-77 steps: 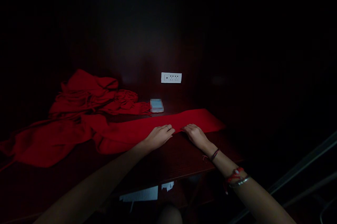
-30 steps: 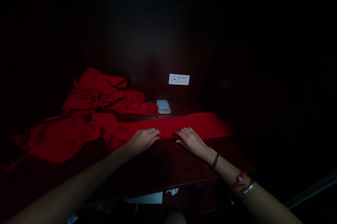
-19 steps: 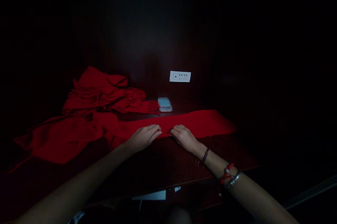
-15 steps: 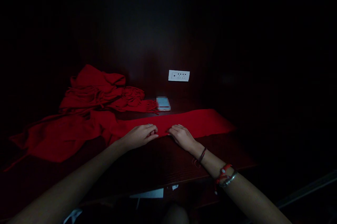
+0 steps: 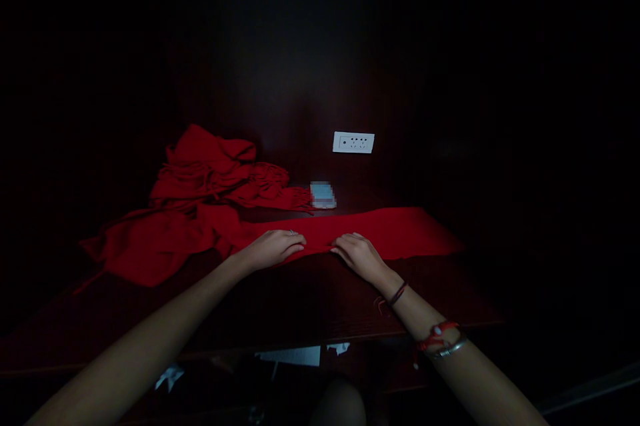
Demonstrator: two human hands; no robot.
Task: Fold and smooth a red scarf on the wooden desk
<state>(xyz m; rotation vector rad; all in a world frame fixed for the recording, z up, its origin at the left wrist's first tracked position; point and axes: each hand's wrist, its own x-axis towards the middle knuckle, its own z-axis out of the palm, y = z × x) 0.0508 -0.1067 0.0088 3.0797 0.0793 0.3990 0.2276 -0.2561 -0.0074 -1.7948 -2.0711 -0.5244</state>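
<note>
A long red scarf [image 5: 405,233] lies across the dark wooden table, flat on the right and crumpled on the left. My left hand [image 5: 273,249] has its fingers closed on the near edge of the scarf, with a ring on one finger. A short way to the right, my right hand [image 5: 361,256] pinches the same edge, fingertips pointing left. Between the two hands the edge is slightly gathered. Thin bracelets and a metal bangle circle my right wrist and forearm.
Behind the scarf, a heap of red fringed cloth [image 5: 215,173] rests at the back left. Its fringe reaches a small pale-blue pixelated rectangle [image 5: 323,195]. A white socket panel [image 5: 353,143] is on the wall. White papers [image 5: 293,355] show below the table's front edge [image 5: 280,345].
The view has shifted left, so most things appear farther right. My fingers have closed on the scarf's near edge, which is now slightly gathered between my hands.
</note>
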